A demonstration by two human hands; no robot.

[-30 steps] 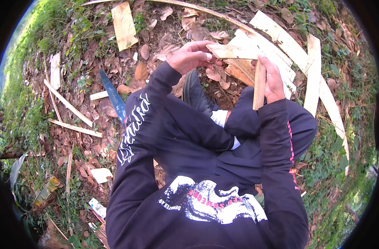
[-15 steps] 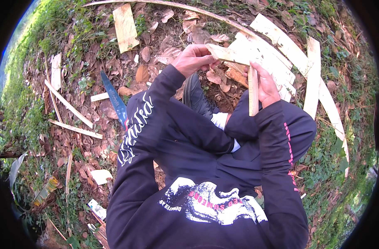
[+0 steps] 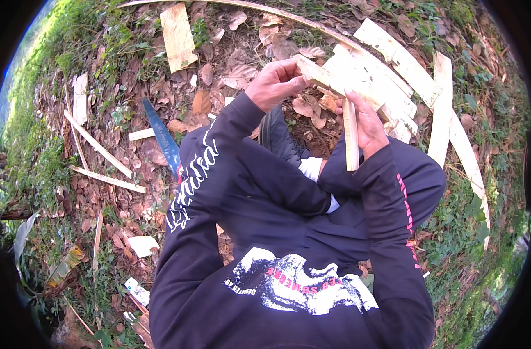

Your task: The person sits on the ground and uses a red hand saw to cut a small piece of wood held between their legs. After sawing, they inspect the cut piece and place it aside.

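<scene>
With fingers curled, the left hand (image 3: pixel 277 85) is pinching a pale slat (image 3: pixel 319 74), the right hand (image 3: pixel 366 125) gripping a narrow strip (image 3: pixel 350 137), seemingly steadying both.

Black long-sleeved top (image 3: pixel 190 302) here, and what a front: a big white print (image 3: pixel 303 282) speckled with black, red lettering (image 3: pixel 332 281) cutting right across it! Flowing white script (image 3: pixel 191 185) races along the left sleeve (image 3: pixel 181 244); pinkish-red lettering (image 3: pixel 406 216) lines the right sleeve's outer edge (image 3: pixel 387 227). Navy trousers (image 3: pixel 259 186) below, white sock (image 3: pixel 310 167), dark shoe (image 3: pixel 278 138)!
</scene>
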